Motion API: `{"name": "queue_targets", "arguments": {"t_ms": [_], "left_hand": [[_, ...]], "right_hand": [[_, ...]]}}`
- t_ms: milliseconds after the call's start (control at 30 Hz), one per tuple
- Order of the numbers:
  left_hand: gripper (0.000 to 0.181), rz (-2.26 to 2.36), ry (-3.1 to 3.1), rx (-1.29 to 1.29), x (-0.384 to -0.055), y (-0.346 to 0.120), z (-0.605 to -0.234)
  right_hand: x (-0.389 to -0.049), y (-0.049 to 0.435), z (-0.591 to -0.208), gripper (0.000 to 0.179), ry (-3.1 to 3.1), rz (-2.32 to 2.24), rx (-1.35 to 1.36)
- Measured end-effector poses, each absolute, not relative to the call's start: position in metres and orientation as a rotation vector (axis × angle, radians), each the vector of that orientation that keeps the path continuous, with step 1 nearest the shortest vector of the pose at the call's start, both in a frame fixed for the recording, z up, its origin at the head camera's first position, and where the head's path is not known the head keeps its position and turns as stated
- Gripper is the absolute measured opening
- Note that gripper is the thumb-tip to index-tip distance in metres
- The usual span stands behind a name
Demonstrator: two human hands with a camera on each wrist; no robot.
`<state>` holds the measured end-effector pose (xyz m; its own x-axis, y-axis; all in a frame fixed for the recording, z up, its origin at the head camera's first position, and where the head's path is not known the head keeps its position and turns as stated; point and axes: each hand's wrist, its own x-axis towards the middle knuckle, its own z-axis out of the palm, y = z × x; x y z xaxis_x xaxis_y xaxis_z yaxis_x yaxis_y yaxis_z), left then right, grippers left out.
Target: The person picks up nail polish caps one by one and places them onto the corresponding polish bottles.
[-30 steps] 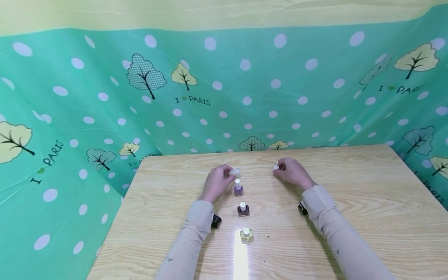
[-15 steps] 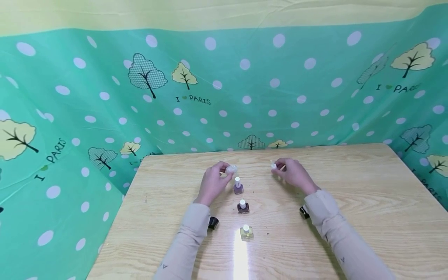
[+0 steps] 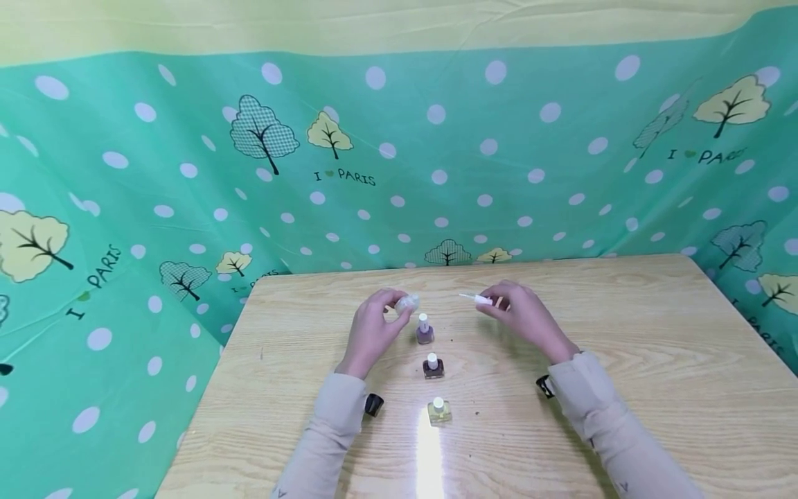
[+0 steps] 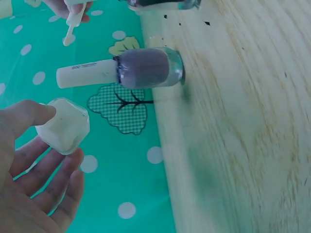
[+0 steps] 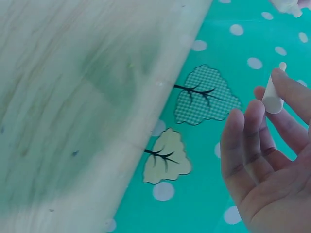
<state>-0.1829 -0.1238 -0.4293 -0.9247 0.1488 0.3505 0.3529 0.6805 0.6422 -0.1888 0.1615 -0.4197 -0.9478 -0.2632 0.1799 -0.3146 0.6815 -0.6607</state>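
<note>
My left hand (image 3: 376, 326) pinches a small nail polish bottle (image 4: 64, 126) with white contents between thumb and fingers, its base toward the left wrist camera. Across from it, my right hand (image 3: 522, 315) pinches a white nail polish cap (image 5: 273, 101), whose thin brush (image 3: 466, 296) points left toward the bottle. A gap separates brush and bottle. Close beside my left hand stands a capped purple nail polish bottle (image 3: 424, 330), large in the left wrist view.
Nearer on the wooden table (image 3: 299, 416) stand a dark nail polish bottle (image 3: 433, 366) and a pale yellow one (image 3: 439, 411), both white-capped, in a line with the purple one. A green dotted curtain (image 3: 399, 152) hangs behind the table.
The cap in my right hand has turned from upright to lying sideways, its brush now pointing left. My left hand has drawn slightly left and tilted the white bottle.
</note>
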Motion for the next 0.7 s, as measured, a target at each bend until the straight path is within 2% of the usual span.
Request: {"name": "queue_targets", "arguments": {"t_ms": [700], "left_hand": [[0.028,-0.933,-2.539,-0.613,-0.149,-0.123,-0.410]], "right_hand": [[-0.147,0.143,-0.393,0.023,-2.686,1.122,0.723]]}}
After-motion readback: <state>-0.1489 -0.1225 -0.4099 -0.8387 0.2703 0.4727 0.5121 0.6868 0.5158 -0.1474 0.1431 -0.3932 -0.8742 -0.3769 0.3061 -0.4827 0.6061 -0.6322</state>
